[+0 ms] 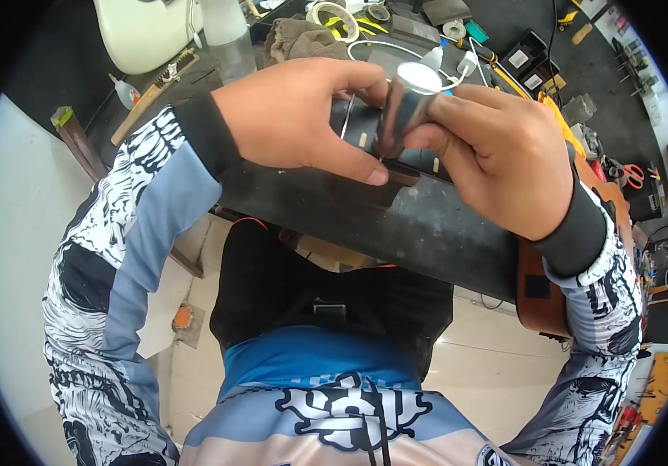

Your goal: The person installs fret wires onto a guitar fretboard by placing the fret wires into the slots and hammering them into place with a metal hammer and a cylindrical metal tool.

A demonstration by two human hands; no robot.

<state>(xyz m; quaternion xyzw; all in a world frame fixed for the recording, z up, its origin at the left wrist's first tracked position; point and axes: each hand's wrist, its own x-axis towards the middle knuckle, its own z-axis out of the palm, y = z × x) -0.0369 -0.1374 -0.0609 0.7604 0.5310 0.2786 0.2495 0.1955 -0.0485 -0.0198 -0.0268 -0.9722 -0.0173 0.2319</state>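
over the dark surface (458, 241), a shiny metal cylinder (404, 116) leans a little in the right hand (508, 151), its bright round end facing up. thumb and fingers pinch it from the right side only. the left hand (287, 113) makes a wide c to the left of it, thumb well apart from fingers, with nothing seen in its grasp; whether the forefinger touches the metal, i cannot tell. the cylinder's lower end is blurred, so whether it rests on anything is unclear too.

such smooth metal could slip or twist out of a one-sided pinch, and with the left hand not closed around it, it might drop or roll among the small pale pieces (362, 140) below. on the far side, a white cable (466, 66) loops close by and could snag a finger. to the right, a wooden guitar-like body (539, 299) lies beside the right sleeve, so a careless elbow might knock it.
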